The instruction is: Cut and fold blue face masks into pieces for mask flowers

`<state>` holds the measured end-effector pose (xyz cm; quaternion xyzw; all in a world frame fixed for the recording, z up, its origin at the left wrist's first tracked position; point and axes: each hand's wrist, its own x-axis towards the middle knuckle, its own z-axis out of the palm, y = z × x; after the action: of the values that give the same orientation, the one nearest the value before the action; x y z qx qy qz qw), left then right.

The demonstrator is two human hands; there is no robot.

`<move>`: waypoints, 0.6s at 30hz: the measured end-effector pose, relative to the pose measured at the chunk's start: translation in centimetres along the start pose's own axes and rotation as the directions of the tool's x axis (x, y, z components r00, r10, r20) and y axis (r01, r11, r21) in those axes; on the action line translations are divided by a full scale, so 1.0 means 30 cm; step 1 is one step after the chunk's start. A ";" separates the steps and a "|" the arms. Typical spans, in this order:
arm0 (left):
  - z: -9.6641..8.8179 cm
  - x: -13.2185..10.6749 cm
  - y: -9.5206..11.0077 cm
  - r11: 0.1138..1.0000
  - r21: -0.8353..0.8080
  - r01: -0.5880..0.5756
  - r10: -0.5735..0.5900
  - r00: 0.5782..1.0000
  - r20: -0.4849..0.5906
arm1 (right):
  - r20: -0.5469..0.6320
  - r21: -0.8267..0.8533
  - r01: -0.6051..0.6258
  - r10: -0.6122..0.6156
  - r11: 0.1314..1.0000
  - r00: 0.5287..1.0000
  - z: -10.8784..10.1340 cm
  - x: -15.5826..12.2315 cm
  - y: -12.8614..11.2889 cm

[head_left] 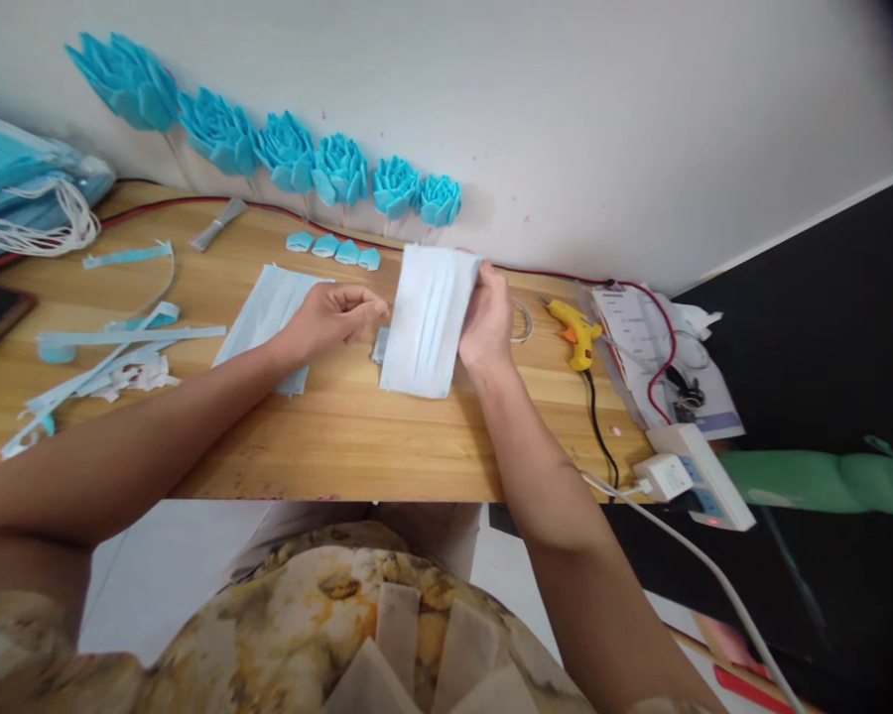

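My right hand [489,315] grips a pale blue face mask [426,322] by its right side and holds it upright above the table. The mask shows pleats down its middle, and no ear loops can be seen on it. Just left of it, my left hand [338,315] is closed with thumb and forefinger pinched together; whatever is between them, if anything, is too small to make out. Under my left wrist lies a second flat mask [260,312] on the tabletop. A small blue-grey piece [379,345] peeks out behind the held mask's left edge.
Several blue flowers [290,151] on stems lean against the wall. Small folded petals [334,248] lie before them. Cut strips [130,347] and a bag of masks [22,188] are at left. A yellow glue gun [576,332] and power strip [703,476] sit at right.
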<state>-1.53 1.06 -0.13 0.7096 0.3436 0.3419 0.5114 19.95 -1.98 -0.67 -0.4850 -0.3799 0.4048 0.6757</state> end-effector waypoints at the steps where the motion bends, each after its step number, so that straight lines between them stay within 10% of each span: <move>1: 0.000 0.000 -0.001 1.000 -0.016 -0.001 0.000 1.000 -0.013 | 0.021 -0.010 -0.020 0.020 1.000 1.000 0.009 -0.010 -0.001; 13: 0.001 -0.002 -0.009 0.998 -0.062 -0.015 0.019 0.997 0.073 | 0.367 -0.147 -0.105 0.153 0.984 0.917 0.044 -0.073 -0.012; 18: 0.003 0.017 -0.037 0.976 -0.170 -0.135 0.123 0.989 -0.078 | 0.214 -0.058 0.015 -0.002 0.998 0.977 0.012 -0.023 0.001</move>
<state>-1.34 1.70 -1.16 0.6710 0.2824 0.4269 0.5364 19.36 -2.47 -0.71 -0.4571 -0.4642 0.4402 0.6179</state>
